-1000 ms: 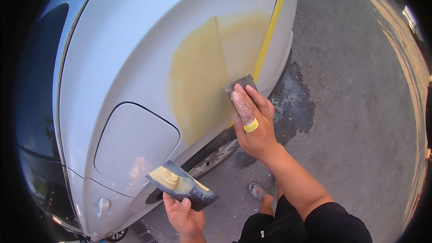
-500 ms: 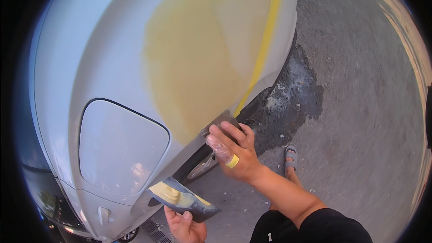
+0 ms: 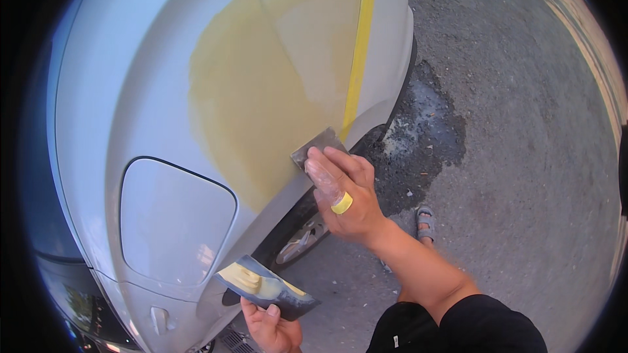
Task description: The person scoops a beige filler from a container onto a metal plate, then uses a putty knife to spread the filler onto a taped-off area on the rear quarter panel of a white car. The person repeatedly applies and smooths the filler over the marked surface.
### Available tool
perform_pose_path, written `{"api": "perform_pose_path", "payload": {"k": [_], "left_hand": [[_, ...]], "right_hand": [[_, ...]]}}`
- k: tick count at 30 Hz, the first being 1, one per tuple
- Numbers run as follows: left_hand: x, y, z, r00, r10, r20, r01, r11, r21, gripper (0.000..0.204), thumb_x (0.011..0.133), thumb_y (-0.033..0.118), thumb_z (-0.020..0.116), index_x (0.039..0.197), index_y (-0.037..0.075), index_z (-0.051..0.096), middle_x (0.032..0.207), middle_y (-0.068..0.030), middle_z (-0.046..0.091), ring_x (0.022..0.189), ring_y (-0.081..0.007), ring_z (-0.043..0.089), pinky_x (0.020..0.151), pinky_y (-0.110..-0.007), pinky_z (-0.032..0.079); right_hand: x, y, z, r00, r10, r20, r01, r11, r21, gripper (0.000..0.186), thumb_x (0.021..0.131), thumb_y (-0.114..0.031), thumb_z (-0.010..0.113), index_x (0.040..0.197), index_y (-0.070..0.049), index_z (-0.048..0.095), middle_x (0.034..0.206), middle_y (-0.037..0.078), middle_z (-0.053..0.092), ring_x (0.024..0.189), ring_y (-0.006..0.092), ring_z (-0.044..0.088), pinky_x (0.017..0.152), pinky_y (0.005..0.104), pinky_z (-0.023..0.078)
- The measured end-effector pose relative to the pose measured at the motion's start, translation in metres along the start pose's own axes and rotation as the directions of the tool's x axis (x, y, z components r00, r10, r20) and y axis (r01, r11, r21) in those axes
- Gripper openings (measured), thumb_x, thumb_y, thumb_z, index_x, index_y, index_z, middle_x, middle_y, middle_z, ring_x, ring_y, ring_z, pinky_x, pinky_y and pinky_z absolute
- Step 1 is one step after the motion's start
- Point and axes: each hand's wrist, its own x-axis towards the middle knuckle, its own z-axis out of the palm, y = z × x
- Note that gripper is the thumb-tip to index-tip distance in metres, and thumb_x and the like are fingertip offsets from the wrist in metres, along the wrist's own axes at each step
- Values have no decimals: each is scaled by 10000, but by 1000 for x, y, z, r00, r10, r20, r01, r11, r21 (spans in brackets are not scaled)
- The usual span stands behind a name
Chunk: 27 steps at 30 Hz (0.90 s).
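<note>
My right hand is closed on a flat grey putty knife, its blade against the lower edge of a yellowish filler patch on the white car panel. One finger of that hand is wrapped in clear film, fastened with a yellow band. Below and to the left, my left hand pinches the near edge of a dark flat mixing board. A lump of pale yellow filler lies on the board. Yellow masking tape runs along the panel's edge, beyond the putty knife.
A closed fuel flap sits left of the patch. Beneath the panel edge show a dark wheel arch and a wheel. Wet dark asphalt spreads beside the car. My sandalled foot stands on the ground to the right.
The putty knife and my right hand have moved up a little along the panel edge. The car has shifted left in view. My left hand still holds the board nearly in place.
</note>
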Motion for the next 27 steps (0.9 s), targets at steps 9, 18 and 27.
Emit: {"api": "perform_pose_path", "payload": {"k": [9, 18, 27], "left_hand": [[1, 2, -7, 1000, -11, -11, 11, 1000, 14, 620, 795, -72, 514, 1378, -20, 311, 1267, -165, 535, 1167, -273, 557, 1021, -417, 449], [6, 3, -2, 998, -62, 13, 62, 997, -48, 593, 799, -76, 499, 1366, -24, 330, 1271, -171, 529, 1174, -280, 545, 1033, -416, 432], [11, 24, 35, 997, -12, 71, 23, 988, -154, 551, 826, -76, 480, 1357, -7, 350, 1283, -146, 519, 1190, -260, 530, 1044, -418, 419]], "right_hand": [[-36, -19, -1, 983, 172, 59, -179, 970, 164, 525, 784, -33, 609, 1300, -98, 536, 1385, 71, 510, 1260, 271, 447, 981, 454, 329], [-30, -43, -44, 947, 200, 252, -321, 623, 713, 503, 880, -45, 577, 1365, -76, 449, 1403, 114, 477, 1316, 308, 402, 1070, 435, 326], [-61, -51, -104, 799, 37, 600, -478, 643, 598, 466, 859, -64, 627, 1308, -62, 503, 1369, 97, 525, 1277, 277, 473, 1029, 418, 381]]}}
